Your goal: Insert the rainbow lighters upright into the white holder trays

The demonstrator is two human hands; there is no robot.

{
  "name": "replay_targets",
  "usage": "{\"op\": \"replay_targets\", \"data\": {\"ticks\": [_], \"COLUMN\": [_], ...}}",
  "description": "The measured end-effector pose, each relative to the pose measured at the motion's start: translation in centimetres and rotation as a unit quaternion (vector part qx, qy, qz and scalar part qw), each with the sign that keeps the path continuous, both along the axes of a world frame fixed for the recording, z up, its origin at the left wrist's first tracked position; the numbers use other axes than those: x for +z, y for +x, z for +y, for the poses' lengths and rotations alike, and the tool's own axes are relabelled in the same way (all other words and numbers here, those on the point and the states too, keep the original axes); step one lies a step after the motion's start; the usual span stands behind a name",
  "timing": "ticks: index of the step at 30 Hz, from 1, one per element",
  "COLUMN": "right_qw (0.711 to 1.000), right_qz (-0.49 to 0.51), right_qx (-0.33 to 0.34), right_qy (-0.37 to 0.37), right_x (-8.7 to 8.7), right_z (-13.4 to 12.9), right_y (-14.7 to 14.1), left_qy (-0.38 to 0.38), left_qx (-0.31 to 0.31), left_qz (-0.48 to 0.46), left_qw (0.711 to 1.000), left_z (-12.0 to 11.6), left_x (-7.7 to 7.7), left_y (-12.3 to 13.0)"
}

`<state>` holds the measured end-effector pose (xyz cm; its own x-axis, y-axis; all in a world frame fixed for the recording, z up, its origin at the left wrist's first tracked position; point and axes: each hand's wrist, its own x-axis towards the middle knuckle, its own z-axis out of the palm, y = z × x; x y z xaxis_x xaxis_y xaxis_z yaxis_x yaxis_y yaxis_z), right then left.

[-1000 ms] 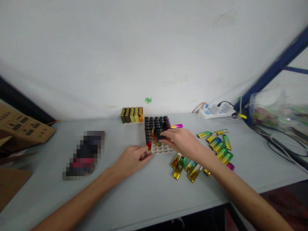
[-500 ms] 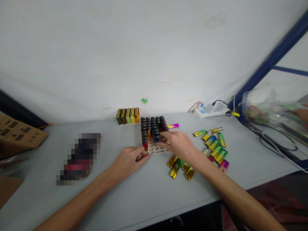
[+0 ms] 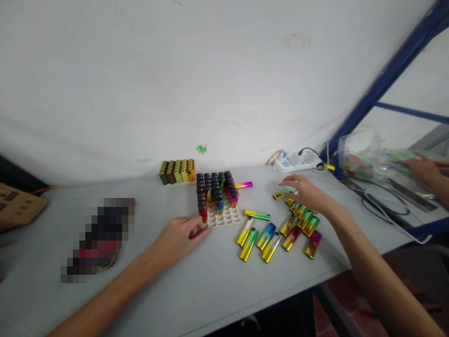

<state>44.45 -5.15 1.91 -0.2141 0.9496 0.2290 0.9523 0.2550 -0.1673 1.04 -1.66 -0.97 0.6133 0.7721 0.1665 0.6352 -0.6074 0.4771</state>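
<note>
A white tray (image 3: 229,217) with small slots holds several upright lighters (image 3: 214,180) with black tops; the slots at its front right stand bare. My left hand (image 3: 180,236) pinches the tray's front left corner, beside a red lighter (image 3: 203,214). My right hand (image 3: 308,193) is over the far end of a spread of loose metallic lighters (image 3: 271,247), its fingers apart and bent downward. Nothing shows in that hand, though it hides some of the lighters under it. One yellow-and-pink lighter (image 3: 244,185) lies behind the tray's right side.
A block of gold-topped lighters (image 3: 177,172) stands by the wall. At the back right sits a white power strip (image 3: 298,161) with cables. A blurred-out dark object (image 3: 101,238) lies on the left, near a cardboard box (image 3: 21,206). Another person's hands (image 3: 426,168) appear at far right.
My right hand has left the tray and moved right, over the loose lighters, with its fingers spread. My left hand stays at the tray's corner. The view has shifted slightly right.
</note>
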Motion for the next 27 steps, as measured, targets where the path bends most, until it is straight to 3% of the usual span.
{"op": "replay_targets", "data": {"ticks": [3,6,10,14,16,20,27], "right_qw": [0.998,0.995,0.985,0.961,0.937,0.861,0.782], "right_qz": [0.010,0.046,0.153,0.273,0.347,0.506,0.575], "right_qx": [0.017,0.019,-0.015,0.009,0.020,0.031,0.149], "right_qy": [-0.055,-0.091,-0.081,-0.047,-0.027,-0.048,-0.191], "right_x": [-0.8,-0.8,0.1,1.5,2.1,2.6,2.3], "right_z": [1.1,1.6,1.4,1.2,1.4,2.0,1.1], "right_y": [1.8,1.6,-0.9,-4.4,-6.1,-9.6,-14.6], "left_qy": [-0.002,-0.002,0.001,0.006,0.010,0.013,0.030], "left_qx": [0.000,0.000,0.003,-0.005,-0.008,-0.007,-0.022], "left_qz": [0.003,0.010,0.012,0.004,0.001,0.009,0.004], "left_qw": [1.000,1.000,1.000,1.000,1.000,1.000,0.999], "left_z": [0.0,0.1,0.2,0.1,0.1,0.2,0.2], "left_x": [0.0,-0.2,-0.4,-0.3,-0.2,-0.4,-0.9], "left_y": [0.0,-0.1,-0.1,-0.1,-0.1,-0.2,-0.2]}}
